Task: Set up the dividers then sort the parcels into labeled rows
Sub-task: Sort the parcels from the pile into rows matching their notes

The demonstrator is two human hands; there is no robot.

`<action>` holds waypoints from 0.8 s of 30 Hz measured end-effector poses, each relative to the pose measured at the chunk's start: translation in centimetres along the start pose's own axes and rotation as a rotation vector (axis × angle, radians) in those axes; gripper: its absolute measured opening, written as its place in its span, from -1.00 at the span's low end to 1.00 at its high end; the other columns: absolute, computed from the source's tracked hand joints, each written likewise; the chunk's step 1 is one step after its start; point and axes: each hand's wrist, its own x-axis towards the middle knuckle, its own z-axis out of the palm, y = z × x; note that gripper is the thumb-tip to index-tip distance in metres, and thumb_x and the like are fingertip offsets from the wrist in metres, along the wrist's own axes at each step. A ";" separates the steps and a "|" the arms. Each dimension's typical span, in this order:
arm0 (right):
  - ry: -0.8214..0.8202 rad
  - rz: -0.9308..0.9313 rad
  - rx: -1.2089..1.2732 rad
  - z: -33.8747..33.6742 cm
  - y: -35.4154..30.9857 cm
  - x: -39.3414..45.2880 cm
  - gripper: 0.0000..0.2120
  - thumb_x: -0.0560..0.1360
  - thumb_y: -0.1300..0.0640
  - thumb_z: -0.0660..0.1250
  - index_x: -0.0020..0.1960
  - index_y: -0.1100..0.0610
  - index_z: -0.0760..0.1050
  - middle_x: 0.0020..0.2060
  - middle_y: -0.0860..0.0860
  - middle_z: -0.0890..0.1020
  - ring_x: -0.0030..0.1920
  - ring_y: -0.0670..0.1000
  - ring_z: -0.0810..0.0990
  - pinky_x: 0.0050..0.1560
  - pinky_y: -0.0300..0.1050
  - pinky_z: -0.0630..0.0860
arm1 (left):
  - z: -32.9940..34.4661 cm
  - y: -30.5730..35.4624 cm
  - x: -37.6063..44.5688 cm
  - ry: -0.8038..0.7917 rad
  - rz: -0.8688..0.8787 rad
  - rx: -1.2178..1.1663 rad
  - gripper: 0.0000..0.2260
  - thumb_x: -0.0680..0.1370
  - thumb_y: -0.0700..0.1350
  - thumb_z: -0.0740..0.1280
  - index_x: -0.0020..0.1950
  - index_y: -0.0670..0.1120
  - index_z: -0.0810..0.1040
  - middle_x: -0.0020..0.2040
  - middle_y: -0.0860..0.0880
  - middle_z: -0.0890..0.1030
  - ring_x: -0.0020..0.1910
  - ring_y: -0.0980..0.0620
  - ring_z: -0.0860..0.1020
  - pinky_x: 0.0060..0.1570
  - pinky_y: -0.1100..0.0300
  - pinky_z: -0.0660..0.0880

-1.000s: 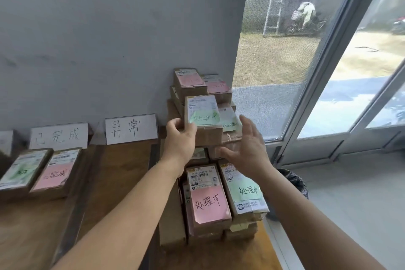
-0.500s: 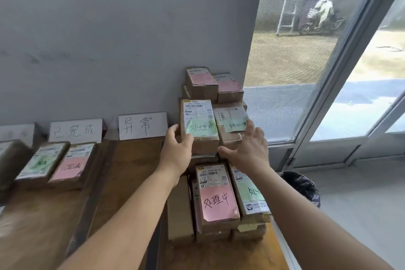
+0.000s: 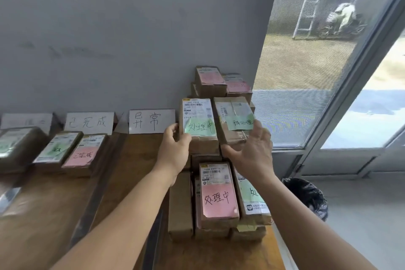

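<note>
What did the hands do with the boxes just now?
The left hand keeps gripping the green-note parcel and has tipped it more upright. The right hand, open, has closed in on the neighbouring parcel. The pile and sorted rows stayed put.

The leftmost sign [image 3: 26,121], left of the 异常 sign [image 3: 151,121], is too blurred to read. The brown parcel [image 3: 17,147] below it is cut by the frame's left edge. Right of the 异常 sign, the right hand [image 3: 252,151] covers the lower part of the green-note parcel [image 3: 233,123]; a forearm hides most of another green label [image 3: 252,193].
</note>
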 end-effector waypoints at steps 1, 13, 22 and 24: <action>-0.006 -0.009 0.006 -0.2 -0.2 -0.2 0.03 0.32 -0.16 0.48 0.53 0.13 -0.06 0.41 0.16 0.17 0.45 0.16 0.11 0.46 0.07 0.10 | -0.1 0.0 -0.2 0.003 -0.001 -0.004 -0.60 0.61 -0.01 0.22 0.44 0.04 0.26 0.24 0.07 0.50 0.07 0.14 0.43 0.11 0.11 0.46; -0.022 -0.121 0.061 0.3 -6.2 -3.5 0.03 0.31 -0.17 0.48 0.53 0.14 -0.04 0.46 0.11 0.13 0.47 0.13 0.11 0.46 0.02 0.14 | -5.6 0.3 -3.5 0.109 0.029 -0.047 -0.61 0.61 0.01 0.23 0.42 0.08 0.25 0.28 0.06 0.52 0.26 0.06 0.42 0.29 -0.04 0.42; -0.040 -0.203 0.087 3.3 -14.5 -10.1 0.02 0.33 -0.18 0.47 0.54 0.08 -0.08 0.48 0.04 0.07 0.48 0.09 0.06 0.47 0.01 0.13 | -16.0 -0.7 -7.0 0.176 0.030 -0.081 -0.60 0.60 -0.01 0.25 0.41 0.13 0.24 0.31 0.05 0.50 0.29 0.01 0.41 0.29 -0.09 0.42; -0.043 -0.205 0.082 4.4 -16.8 -11.9 0.03 0.33 -0.19 0.47 0.54 0.09 -0.07 0.48 0.04 0.08 0.48 0.10 0.09 0.47 0.02 0.16 | -19.0 -1.0 -8.1 0.183 0.028 -0.095 -0.58 0.60 -0.06 0.24 0.44 0.11 0.22 0.29 0.04 0.52 0.27 0.02 0.44 0.28 -0.07 0.43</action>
